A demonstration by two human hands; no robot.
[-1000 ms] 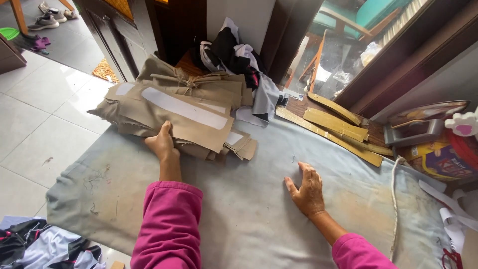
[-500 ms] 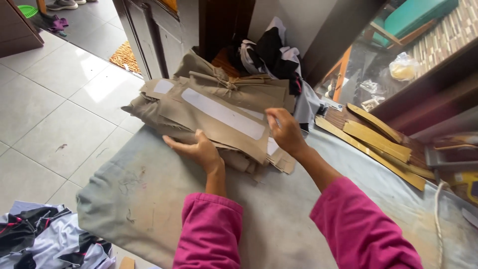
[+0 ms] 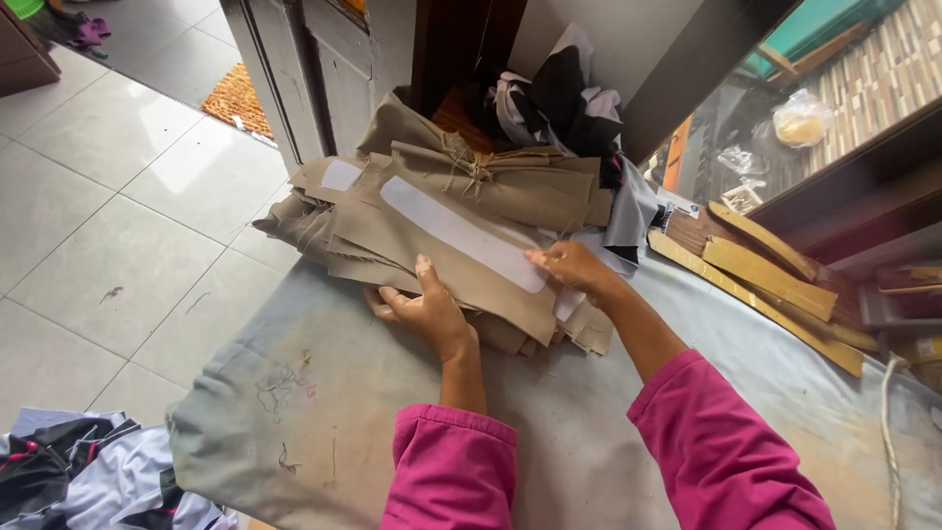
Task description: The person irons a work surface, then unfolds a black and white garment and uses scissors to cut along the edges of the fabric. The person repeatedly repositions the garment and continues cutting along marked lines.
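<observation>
Both hands work the near end of a stack of cut khaki fabric pieces (image 3: 442, 226) lying at the far side of the grey-covered worktop (image 3: 392, 432). The left hand (image 3: 422, 309) is tucked under the stack's near edge, its grip clamped on the layers with the thumb on top, apparently to keep them together and lift the edge. The right hand (image 3: 569, 267) rests on top, just right of the left, its grip pinched on the end of a white strip (image 3: 461, 234), seemingly to pin or peel it. The pieces are tan, flat and unevenly stacked; beyond the hands a bundle is tied with string (image 3: 476, 172).
</observation>
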